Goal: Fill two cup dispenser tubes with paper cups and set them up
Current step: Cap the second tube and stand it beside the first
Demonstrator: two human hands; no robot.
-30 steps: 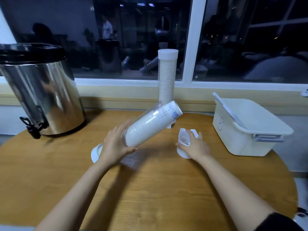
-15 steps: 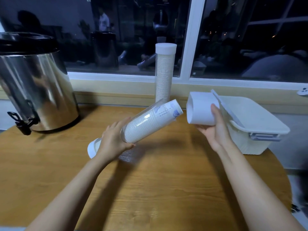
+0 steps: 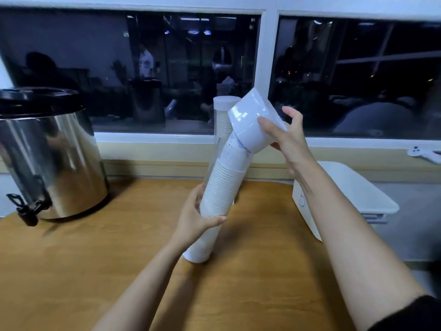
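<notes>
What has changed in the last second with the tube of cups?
The right hand picked the white cap off the table and brought it to the upper end of the cup-filled tube. The left hand, still gripping that tube, tipped it steeper. The second tube, urn and white box stayed put.
</notes>
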